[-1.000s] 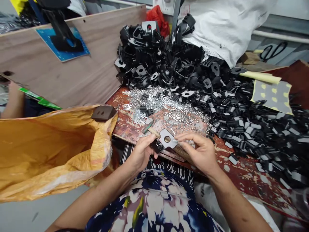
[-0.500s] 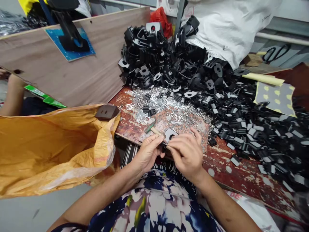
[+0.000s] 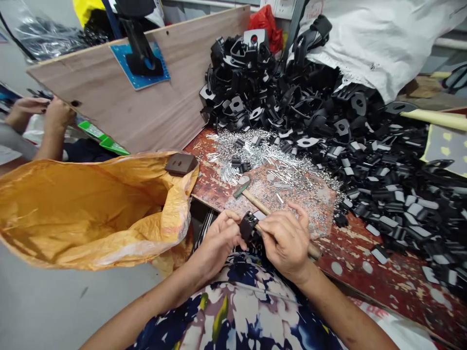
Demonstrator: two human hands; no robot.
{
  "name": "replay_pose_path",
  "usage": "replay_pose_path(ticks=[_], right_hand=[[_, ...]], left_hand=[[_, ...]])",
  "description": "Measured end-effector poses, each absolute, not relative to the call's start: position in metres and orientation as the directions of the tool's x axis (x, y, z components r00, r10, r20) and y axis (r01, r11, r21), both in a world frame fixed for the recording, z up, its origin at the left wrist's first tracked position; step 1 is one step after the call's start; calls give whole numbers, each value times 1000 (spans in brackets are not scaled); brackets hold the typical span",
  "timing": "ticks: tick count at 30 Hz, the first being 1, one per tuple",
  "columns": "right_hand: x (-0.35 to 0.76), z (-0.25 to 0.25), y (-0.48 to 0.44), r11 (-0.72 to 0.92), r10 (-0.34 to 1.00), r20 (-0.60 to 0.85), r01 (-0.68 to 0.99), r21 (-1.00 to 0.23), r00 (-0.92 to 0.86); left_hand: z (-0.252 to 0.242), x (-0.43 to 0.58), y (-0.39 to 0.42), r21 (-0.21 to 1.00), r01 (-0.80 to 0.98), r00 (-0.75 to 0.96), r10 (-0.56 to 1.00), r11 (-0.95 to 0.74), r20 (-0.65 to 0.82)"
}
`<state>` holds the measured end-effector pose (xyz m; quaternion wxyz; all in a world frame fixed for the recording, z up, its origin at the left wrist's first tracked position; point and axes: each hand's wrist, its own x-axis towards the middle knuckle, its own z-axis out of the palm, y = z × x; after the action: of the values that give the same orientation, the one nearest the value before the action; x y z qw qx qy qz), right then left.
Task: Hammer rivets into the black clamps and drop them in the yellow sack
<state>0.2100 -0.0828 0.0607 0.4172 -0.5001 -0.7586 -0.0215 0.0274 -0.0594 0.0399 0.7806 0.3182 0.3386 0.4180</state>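
Observation:
A black plastic clip part [image 3: 248, 225] is between my hands, just over the table's front edge, its dark slotted side showing. My left hand [image 3: 221, 238] has its fingers curled against the part's left side. At the other side, the thumb and fingertips of my right hand [image 3: 286, 238] are pinched on it; any small pin in them is too small to make out. A hammer [image 3: 255, 200] lies on the table, its handle running beneath my right hand. Past the hammer head spreads a heap of metal pins [image 3: 262, 150].
Black clip bodies [image 3: 277, 102] are heaped at the back, smaller black pieces [image 3: 394, 204] at the right. An open orange sack [image 3: 91, 204] hangs at left, a brown block [image 3: 181, 164] on its edge. Behind a wooden board [image 3: 171, 87], another person's hands [image 3: 54, 114] are at work.
The view has swung left, so things sit further right. The clip part has turned from its light grey face to its dark slotted side. More of the hammer handle shows.

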Motion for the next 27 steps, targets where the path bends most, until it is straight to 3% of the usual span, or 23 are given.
replay_pose_path(ticks=[2,5,8,10,15,20,22,27], right_hand=[[208,57,-81,513,802,534,768,-383,-269],[220,49,-74,377,901,314,899,-223,-300],[241,38,-66,204,949,237,978,45,-209],[250,32,-65,191,956,212,978,88,-205],[259,44,-83,201,967,178,974,-108,-180],[257,66,-98,373,885,396,882,-288,-245],[251,62,-97,397,868,433,864,-309,-243],[241,52,-89,388,896,321,893,-230,-306]], left_hand=[[39,12,-63,953,-195,320,933,233,-163],[38,-13,-59,979,201,263,962,13,-67],[32,-27,-44,953,296,220,966,70,-139],[24,-23,-32,959,254,183,968,123,-173],[4,0,-9,968,251,153,987,4,-44],[-6,3,-4,965,264,117,993,-7,-25],[-8,2,-4,964,267,110,994,-8,-22],[-9,1,-3,963,268,103,995,-16,-12]])
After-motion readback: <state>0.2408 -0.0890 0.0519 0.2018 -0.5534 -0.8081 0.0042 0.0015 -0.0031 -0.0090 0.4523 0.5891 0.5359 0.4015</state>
